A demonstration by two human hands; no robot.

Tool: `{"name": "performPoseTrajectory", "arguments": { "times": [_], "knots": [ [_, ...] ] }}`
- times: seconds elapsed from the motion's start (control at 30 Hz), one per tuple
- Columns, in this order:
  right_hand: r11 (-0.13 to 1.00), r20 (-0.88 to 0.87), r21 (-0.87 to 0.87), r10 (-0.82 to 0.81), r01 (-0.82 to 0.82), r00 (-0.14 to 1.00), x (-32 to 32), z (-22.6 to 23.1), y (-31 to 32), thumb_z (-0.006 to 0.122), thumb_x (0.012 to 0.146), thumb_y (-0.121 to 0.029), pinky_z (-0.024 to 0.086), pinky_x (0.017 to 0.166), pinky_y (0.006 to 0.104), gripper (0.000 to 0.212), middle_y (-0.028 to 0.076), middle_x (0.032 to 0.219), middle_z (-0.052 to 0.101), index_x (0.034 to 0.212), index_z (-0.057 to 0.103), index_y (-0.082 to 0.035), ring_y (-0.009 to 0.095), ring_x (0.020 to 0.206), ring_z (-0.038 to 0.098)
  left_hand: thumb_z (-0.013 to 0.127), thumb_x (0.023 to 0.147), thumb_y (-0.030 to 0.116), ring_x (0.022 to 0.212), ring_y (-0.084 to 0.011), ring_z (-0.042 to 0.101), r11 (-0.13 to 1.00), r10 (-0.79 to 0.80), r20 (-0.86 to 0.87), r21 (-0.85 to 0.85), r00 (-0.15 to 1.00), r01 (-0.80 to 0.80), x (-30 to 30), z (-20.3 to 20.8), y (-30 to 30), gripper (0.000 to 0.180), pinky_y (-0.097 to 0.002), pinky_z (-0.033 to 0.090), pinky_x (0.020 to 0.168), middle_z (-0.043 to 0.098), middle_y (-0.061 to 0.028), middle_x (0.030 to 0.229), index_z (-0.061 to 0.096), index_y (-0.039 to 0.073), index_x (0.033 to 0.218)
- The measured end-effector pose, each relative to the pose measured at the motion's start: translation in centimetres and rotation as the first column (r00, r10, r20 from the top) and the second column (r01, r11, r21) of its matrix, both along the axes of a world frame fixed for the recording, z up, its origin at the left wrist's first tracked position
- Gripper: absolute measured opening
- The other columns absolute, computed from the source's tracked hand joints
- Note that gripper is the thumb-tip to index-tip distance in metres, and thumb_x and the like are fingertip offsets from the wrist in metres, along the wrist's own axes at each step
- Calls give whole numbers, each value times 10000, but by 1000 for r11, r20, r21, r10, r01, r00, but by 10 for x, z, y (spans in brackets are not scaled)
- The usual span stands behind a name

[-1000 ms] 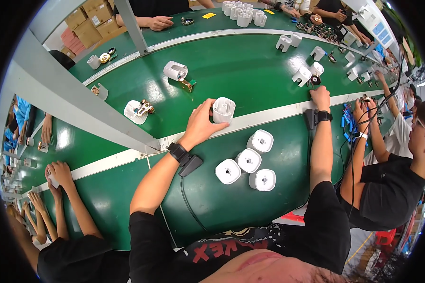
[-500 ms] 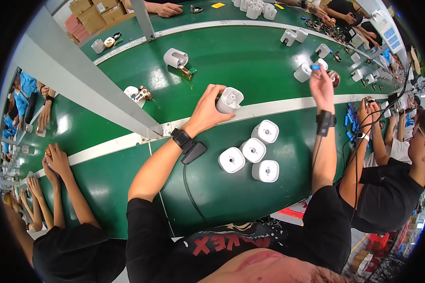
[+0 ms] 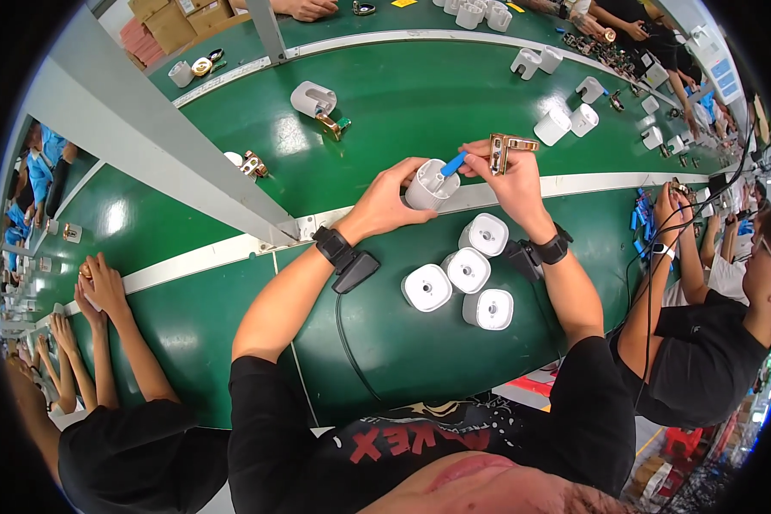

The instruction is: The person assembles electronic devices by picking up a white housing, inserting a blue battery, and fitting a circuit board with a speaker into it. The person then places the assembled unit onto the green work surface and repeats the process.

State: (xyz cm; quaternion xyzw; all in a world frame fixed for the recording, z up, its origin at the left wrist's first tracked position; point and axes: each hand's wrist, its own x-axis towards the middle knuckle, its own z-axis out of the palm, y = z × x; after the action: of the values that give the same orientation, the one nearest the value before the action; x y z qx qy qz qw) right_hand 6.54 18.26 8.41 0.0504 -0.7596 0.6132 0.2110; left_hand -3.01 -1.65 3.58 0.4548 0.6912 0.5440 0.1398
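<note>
Left hand: the left hand [image 3: 380,203] had thumb and fingers around the side of a white shell [image 3: 427,190], its grip filled by it.
White shell: it stood with its open end up, slightly tilted, at the white rail [image 3: 565,185] across the green worktop [image 3: 377,343].
Right hand: the right hand [image 3: 518,190] held two things in its grip, a blue cylinder [image 3: 453,164] at the fingertips and a shiny gold bracket [image 3: 499,154] higher up.
Blue cylinder: it slanted down to the left, its lower end at the shell's mouth; contact inside could not be told.
Near side: four pale housings [image 3: 467,270] sat close together between the forearms, closed ends up.
Far side, left: an open white casing [image 3: 314,98] lay beside a gold-and-green part [image 3: 332,126].
Far side, right: two white cups [image 3: 553,126] stood near each other.
Wrists: each wore a black band [image 3: 555,248].
Right edge: a co-worker's hands [image 3: 670,208] were near a pile of blue cells [image 3: 642,211].
</note>
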Motion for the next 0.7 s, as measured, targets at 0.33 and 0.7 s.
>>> {"name": "performPoseTrajectory", "arguments": {
  "times": [0.33,0.7],
  "knots": [
    [833,-219,530,-48,160,975,2,-1,7,762,818,-67,568,663,297,163,113,900,703,948,715,18,205,745,691,816,652,83,1118,-204,594,999,-37,-36,-7,999,37,-3,0,0,710,-343,461,1009,590,-98,1212,525,-14,1293],
    [651,-11,759,39,-17,999,8,14,-2,823,721,-110,536,782,325,365,95,1186,645,1047,681,-25,243,950,657,819,639,74,1067,-219,630,996,-24,-20,89,1000,25,-5,-7,-4,679,-339,506,950,629,-124,1175,557,-21,1258]
  ]
}}
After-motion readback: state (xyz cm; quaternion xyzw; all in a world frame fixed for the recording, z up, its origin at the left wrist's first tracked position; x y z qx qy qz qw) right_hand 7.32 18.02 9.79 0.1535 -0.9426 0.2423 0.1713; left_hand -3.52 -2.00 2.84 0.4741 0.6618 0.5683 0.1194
